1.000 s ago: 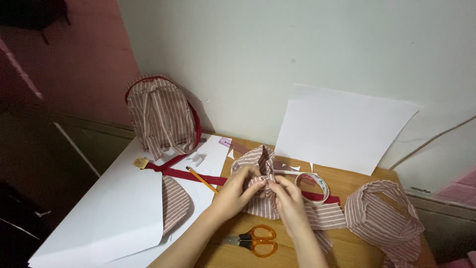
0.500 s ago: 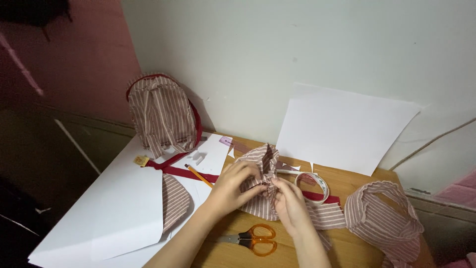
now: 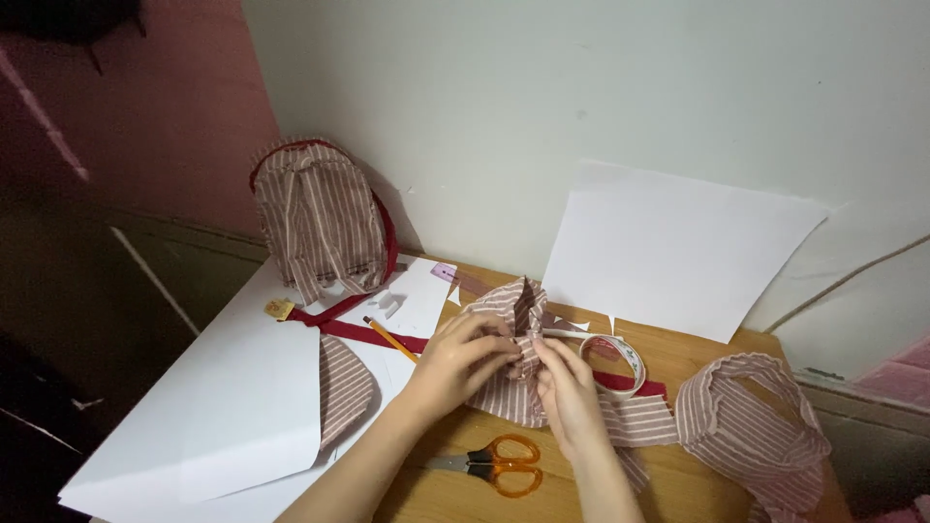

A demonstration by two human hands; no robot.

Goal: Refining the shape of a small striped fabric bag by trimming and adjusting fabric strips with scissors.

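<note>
Scissors: the orange-handled scissors (image 3: 499,466) lie flat on the wooden table (image 3: 678,479), nearest you, just below your hands and touching neither.
Right hand: your right hand (image 3: 570,397) sits just above the scissors, fingers drawn together and pinched on the fold of the striped fabric piece (image 3: 513,334).
Left hand: your left hand (image 3: 458,358) meets it from the left, fingers curled and closed on the same fold, fingertips close to those of the right.
Fabric piece: the pink-and-white striped cloth is bunched between both hands, its top corner standing up above them, the rest spread on the table beyond the scissors.
Tape measure: a white coiled tape measure (image 3: 620,360) lies just right of the fabric piece, over a dark red strip (image 3: 368,332) that runs left under it.
Pencil: a yellow pencil (image 3: 390,338) lies slantwise left of your left hand, across the red strip.
Left sheet: a large white paper sheet (image 3: 223,407) covers the table well left of the scissors, with a striped curved panel (image 3: 341,385) beside it.
Right side: a striped fabric loop (image 3: 751,421) rests well right of the scissors.
Far left: a small striped backpack (image 3: 320,223) with red trim stands upright against the wall.
Far right: another white paper sheet (image 3: 678,247) leans on the wall behind the fabric piece.
</note>
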